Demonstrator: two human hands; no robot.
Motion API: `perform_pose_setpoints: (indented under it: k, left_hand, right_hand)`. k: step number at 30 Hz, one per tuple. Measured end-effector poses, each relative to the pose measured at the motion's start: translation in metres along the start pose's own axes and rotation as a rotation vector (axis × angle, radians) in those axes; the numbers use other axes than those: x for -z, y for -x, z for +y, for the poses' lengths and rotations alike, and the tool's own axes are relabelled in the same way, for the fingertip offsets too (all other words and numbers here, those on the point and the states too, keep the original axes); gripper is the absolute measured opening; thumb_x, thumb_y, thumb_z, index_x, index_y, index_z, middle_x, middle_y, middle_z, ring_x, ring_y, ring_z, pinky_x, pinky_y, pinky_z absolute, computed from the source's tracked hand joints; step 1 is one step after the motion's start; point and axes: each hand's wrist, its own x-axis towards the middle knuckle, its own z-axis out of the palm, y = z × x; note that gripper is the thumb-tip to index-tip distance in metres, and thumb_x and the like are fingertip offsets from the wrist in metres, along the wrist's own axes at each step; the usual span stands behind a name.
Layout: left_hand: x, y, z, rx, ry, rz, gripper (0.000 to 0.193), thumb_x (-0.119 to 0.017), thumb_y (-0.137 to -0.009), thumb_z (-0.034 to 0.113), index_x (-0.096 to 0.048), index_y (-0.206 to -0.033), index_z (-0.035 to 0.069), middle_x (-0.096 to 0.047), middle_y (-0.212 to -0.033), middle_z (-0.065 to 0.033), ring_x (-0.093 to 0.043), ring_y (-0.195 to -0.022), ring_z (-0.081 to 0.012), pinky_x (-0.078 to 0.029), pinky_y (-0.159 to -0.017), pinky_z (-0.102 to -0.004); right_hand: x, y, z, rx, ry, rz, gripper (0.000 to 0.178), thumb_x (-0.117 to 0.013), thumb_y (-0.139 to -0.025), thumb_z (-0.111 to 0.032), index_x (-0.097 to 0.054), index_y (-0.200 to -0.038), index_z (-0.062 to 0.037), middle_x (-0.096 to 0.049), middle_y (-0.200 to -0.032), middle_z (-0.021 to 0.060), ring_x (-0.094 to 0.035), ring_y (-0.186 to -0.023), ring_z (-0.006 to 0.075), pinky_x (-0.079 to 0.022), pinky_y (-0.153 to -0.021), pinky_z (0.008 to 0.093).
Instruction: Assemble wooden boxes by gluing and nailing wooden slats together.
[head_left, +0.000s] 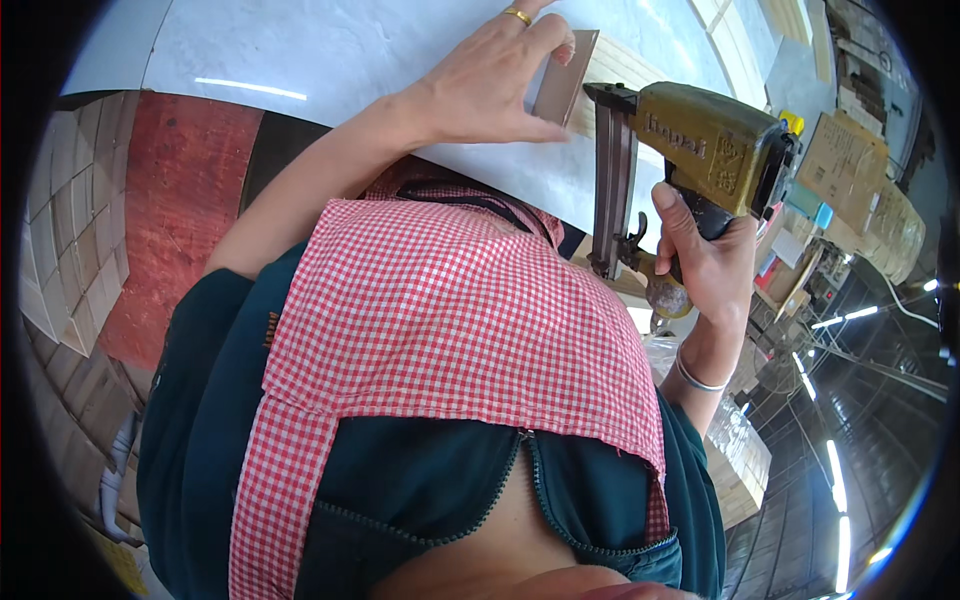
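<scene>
White bench (330, 50): left hand (490, 85) pinches brown strip (563, 78) at its edge; right hand (705, 255) grips nail gun (700, 140).

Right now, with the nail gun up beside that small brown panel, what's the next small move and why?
Probably ease the nail gun leftward until its nose meets the brown panel. The left hand already pins the panel against the wood slats, while the right hand has the gun's grip, its nose just short of the panel.
</scene>
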Motion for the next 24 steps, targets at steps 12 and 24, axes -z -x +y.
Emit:
perform_pose_setpoints:
  k: [12, 24]
  left_hand:
    - [-0.007, -0.001, 0.000, 0.188, -0.062, 0.115, 0.055, -0.077, -0.083, 0.045, -0.044, -0.102, 0.005, -0.026, -0.149, -0.0376, -0.024, -0.143, -0.0535, -0.028, -0.113, -0.0584]
    - [-0.001, 0.001, -0.001, 0.232, -0.012, 0.065, 0.055, -0.078, -0.083, 0.042, -0.044, -0.102, 0.004, -0.023, -0.151, -0.0381, -0.023, -0.142, -0.0556, -0.026, -0.114, -0.0596]
  right_hand:
    - [0.011, -0.038, -0.015, 0.059, 0.047, 0.038, 0.028, -0.080, -0.087, -0.019, -0.065, -0.097, 0.0033, -0.058, -0.059, 0.0030, -0.049, -0.040, 0.0093, -0.039, -0.037, 0.0212]
    - [0.022, -0.053, -0.018, 0.053, 0.102, -0.045, 0.029, -0.080, -0.087, -0.020, -0.066, -0.098, 0.0029, -0.057, -0.055, 0.0017, -0.048, -0.038, 0.0095, -0.038, -0.036, 0.0210]
